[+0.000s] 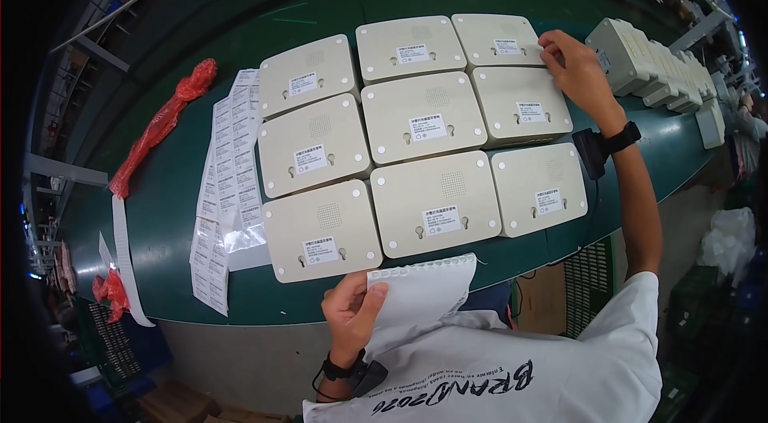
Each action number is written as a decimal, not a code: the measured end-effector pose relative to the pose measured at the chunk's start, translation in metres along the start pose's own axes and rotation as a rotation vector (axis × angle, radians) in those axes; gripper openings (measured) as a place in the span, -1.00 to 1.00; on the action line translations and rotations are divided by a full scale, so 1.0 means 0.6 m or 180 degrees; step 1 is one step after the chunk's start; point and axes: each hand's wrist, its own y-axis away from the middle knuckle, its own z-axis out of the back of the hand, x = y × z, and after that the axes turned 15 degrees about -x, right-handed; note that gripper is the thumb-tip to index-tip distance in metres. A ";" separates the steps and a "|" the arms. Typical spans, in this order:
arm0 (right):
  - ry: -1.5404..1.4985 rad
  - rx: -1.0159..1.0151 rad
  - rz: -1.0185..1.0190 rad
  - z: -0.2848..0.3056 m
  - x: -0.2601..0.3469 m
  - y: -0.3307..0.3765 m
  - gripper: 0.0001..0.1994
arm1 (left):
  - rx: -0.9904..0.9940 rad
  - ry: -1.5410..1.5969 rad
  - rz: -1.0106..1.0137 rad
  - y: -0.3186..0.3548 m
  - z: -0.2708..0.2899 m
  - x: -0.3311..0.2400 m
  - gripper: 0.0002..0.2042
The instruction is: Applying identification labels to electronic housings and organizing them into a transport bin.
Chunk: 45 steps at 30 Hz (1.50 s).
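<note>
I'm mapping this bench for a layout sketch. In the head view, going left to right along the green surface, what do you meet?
Red plastic wrap → label sheets → grid of beige boxes → right hand on the far right boxes → row of stacked beige units.

boxes [416,139] packed tight, belt [176,191] (left) open

A factory line: identical beige casings [436,203] cover a green conveyor belt [168,183].
</note>
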 end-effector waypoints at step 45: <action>0.0439 0.0402 0.0750 -0.058 -0.080 -0.067 -0.67 | 0.0187 -0.0011 -0.0117 -0.004 0.000 -0.007 -0.78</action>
